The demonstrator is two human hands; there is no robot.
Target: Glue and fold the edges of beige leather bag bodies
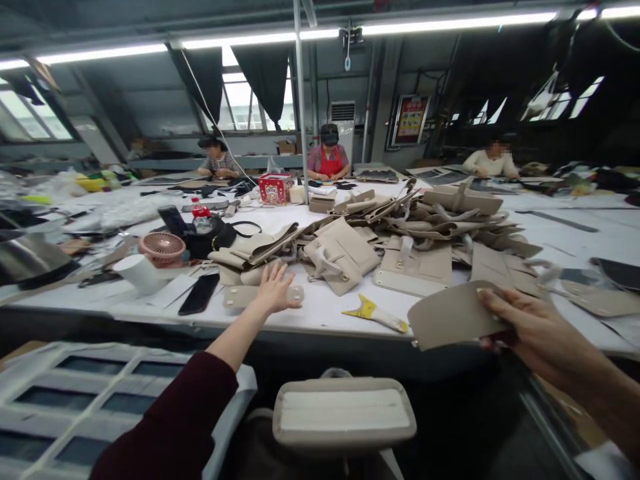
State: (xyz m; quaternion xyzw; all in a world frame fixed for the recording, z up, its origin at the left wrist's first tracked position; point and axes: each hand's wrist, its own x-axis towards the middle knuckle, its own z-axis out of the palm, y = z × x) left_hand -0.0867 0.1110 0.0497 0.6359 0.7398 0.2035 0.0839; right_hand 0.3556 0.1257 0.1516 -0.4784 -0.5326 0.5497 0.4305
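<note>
My left hand (276, 288), below a maroon sleeve, reaches over the table's front edge with fingers spread. It lies over a narrow beige strip (240, 297) with small metal fittings; whether it presses on the strip I cannot tell. On the right, my right hand (525, 323) pinches a beige leather-like flap (450, 317) with rounded corners, thumb on top and fingers beneath. The flap is held up at the table's edge. Between the hands lies a yellow-and-white tool (377, 313). Below, near my lap, stands a beige bag body (345, 413) with a white panel facing up.
A heap of beige bag pieces (415, 220) with wrapped handles covers the middle of the white table (320, 319). Left are a black phone (199, 294), a white cup (137, 273), a pink fan (163, 248) and a kettle (33, 257). Several people work across the table.
</note>
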